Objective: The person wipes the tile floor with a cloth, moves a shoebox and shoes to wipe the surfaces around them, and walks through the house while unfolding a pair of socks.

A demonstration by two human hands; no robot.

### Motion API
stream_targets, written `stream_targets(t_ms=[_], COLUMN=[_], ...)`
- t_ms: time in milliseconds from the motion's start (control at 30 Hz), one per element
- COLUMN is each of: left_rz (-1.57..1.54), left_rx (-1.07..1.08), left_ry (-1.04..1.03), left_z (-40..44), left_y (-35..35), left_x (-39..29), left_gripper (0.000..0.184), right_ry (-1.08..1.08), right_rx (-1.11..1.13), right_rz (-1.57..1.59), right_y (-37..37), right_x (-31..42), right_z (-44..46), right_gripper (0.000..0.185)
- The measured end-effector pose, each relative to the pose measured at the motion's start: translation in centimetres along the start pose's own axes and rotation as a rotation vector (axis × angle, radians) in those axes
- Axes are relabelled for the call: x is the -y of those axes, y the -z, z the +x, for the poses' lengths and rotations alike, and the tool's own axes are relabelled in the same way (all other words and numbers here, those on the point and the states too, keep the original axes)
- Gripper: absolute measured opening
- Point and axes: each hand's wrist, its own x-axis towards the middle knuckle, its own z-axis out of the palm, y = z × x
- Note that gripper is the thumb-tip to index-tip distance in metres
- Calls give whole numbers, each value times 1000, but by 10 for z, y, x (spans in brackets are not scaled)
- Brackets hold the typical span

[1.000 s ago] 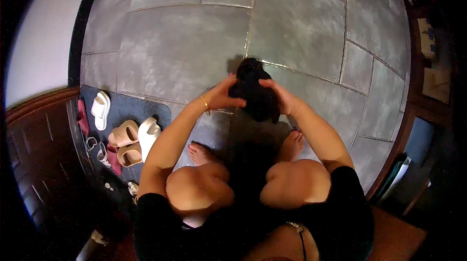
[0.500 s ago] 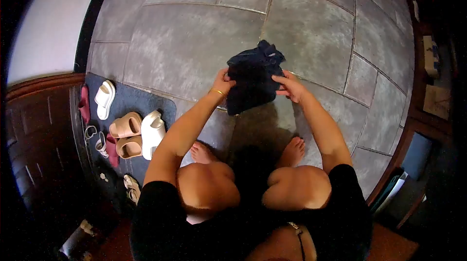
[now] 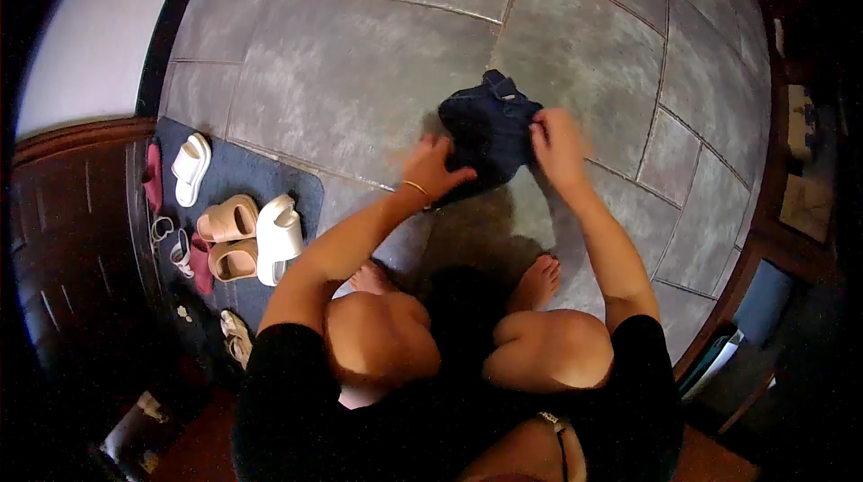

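Observation:
A folded dark navy garment (image 3: 490,136), denim-like with a small pale patch near its far end, is in front of me over the tiled floor. My left hand (image 3: 433,167) is at its near left edge, thumb stretched over the fabric and fingers apart, slightly blurred. At the garment's right edge, my right hand (image 3: 557,147) has its fingers closed on the cloth. Whether the garment rests fully on the floor I cannot tell.
Grey floor tiles (image 3: 360,68) spread ahead. To the left, a dark mat (image 3: 301,185) holds tan slides (image 3: 229,221), white slides (image 3: 280,235) and other footwear beside a dark wooden door (image 3: 81,275). Shelving with several items (image 3: 764,298) stands along the right.
The garment has shifted slightly right and looks more compact. My left hand has moved right and spread its fingers, while my right hand has turned upward along the right edge.

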Motion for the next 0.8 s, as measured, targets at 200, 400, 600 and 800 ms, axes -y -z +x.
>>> stream_targets(t_ms=[200, 400, 600, 800], left_rz=[-77, -841, -515, -1364], left_rx=[214, 360, -123, -68], left_ry=[-152, 440, 139, 760], left_z=[2, -39, -19, 17], left_y=[-18, -2, -25, 3], left_x=[40, 50, 129, 118], left_gripper=[27, 20, 23, 20], right_ry=[258, 208, 289, 633], right_rx=[184, 140, 198, 176], right_rz=[-149, -80, -169, -119], right_y=[-66, -42, -41, -88], right_x=[3, -22, 21, 58], right_z=[2, 14, 32, -42], right_gripper=[46, 44, 22, 26])
